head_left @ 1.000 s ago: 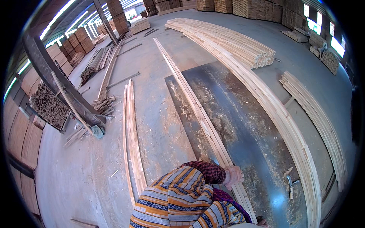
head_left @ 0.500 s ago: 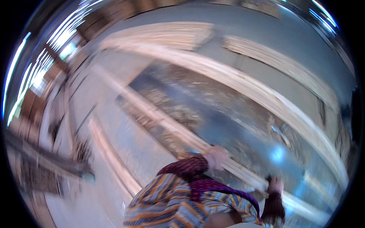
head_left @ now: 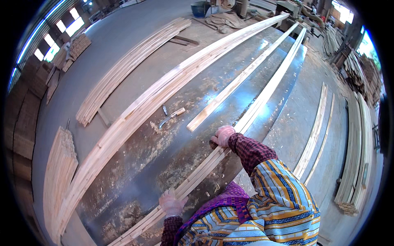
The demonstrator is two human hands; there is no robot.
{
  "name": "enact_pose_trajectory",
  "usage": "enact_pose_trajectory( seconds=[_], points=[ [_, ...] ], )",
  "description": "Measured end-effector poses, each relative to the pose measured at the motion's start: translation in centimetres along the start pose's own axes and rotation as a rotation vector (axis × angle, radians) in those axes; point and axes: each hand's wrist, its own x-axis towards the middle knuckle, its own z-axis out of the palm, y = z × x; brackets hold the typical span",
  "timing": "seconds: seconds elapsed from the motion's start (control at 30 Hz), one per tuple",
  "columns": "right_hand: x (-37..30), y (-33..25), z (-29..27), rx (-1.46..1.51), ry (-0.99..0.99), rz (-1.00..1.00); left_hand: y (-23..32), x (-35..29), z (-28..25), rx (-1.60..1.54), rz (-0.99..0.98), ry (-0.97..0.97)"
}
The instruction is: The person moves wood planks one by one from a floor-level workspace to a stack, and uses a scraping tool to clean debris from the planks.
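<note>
A narrow bundle of long, pale wooden strips [head_left: 201, 172] runs from the lower edge to the far right across a dark, shaving-strewn table. My left hand [head_left: 172, 203], in a thin light glove, is closed over the strips at their nearer part. Farther along, my right hand [head_left: 223, 135], gloved with a dark palm, wraps over the same strips, its fingers curled round their left edge. Beside my right hand, a single wooden strip [head_left: 230, 92] lies on the table [head_left: 164, 149]. A small curved tool with a wooden handle [head_left: 172, 117] lies left of that strip.
A long stack of boards [head_left: 156, 98] lines the table's far left side. More board stacks [head_left: 131, 69] lie on the floor beyond, and others [head_left: 355, 151] at the right. A machine [head_left: 287, 8] stands at the table's far end. A blue bucket [head_left: 200, 10] is near it.
My view has swung round to the right, bringing the table's far end and the machine into sight. Both hands remain on the wooden strips. The earlier frame is blurred.
</note>
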Motion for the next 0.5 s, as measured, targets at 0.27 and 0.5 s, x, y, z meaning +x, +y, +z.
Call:
enact_pose_trajectory(
  seconds=[0.27,0.5],
  points=[
    [0.7,0.0,0.4,0.008,0.012,-0.006,-0.1,0.2,0.1,0.057,-0.033,-0.021],
    [0.4,-1.2,-0.6,0.078,0.043,-0.038,-1.4,-0.1,1.5,0.033,-0.029,-0.051]
  ],
)
